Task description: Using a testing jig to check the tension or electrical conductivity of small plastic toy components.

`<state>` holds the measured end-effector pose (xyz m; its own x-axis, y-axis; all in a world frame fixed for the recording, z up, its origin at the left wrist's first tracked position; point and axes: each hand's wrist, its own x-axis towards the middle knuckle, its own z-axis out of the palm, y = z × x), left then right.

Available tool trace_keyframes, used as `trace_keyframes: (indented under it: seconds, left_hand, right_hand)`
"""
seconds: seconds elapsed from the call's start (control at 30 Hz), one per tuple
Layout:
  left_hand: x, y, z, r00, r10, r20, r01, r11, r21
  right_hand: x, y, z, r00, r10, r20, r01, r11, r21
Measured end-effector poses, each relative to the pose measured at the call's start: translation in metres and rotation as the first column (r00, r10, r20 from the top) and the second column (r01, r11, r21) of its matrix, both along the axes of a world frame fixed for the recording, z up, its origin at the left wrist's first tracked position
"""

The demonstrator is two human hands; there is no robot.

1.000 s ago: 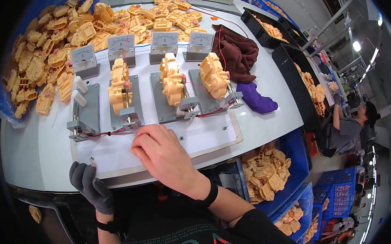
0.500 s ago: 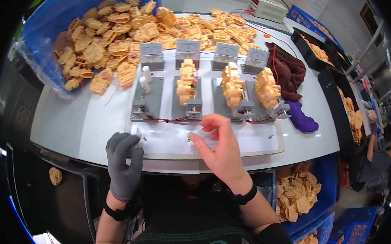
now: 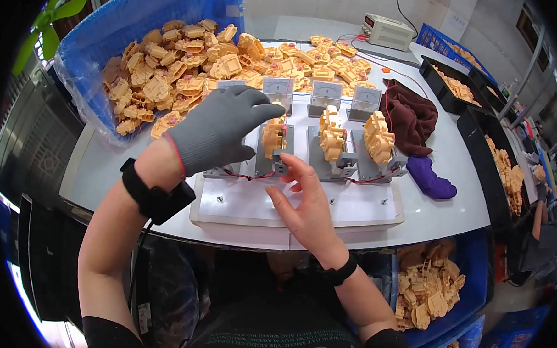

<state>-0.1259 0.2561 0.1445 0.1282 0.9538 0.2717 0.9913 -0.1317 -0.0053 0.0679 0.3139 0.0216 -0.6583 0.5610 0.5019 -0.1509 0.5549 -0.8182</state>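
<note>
My left hand [image 3: 221,130], in a grey knitted glove, reaches over the left end of the row of test fixtures. Its fingers stretch to the upper end of a yellow plastic gear housing [image 3: 272,139] on the second fixture, thumb apart; firm contact cannot be made out. My bare right hand [image 3: 306,210] is in front of that fixture, index fingertip at its grey clamp block [image 3: 280,167], thumb held away. Two more yellow housings stand on the fixtures to the right, one [image 3: 332,136] and another [image 3: 378,138]. The first fixture is mostly behind my left hand.
Dial meters [image 3: 327,91] stand behind the fixtures. A blue bin [image 3: 85,69] spills yellow housings onto the table. At right lie a brown cloth [image 3: 411,115] and a purple cloth [image 3: 430,179], beyond them black trays [image 3: 475,140]. A power supply [image 3: 390,32] stands at the back.
My left hand has risen from the front left of the base to the second fixture, covering the first. My right hand stays near the clamp block. The whole view has shifted slightly.
</note>
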Motion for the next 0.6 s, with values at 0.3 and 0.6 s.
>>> trace_keyframes:
  seconds: [0.3, 0.6]
  left_hand:
    - [0.004, 0.040, -0.012, 0.946, -0.225, -0.235, 0.217, 0.974, -0.059]
    - [0.003, 0.048, -0.005, 0.905, -0.306, -0.297, 0.309, 0.950, -0.036]
  right_hand:
    - [-0.005, 0.001, -0.004, 0.991, 0.030, -0.133, -0.037, 0.998, -0.045]
    - [0.000, 0.004, -0.001, 0.969, 0.041, -0.243, -0.029, 0.998, 0.056]
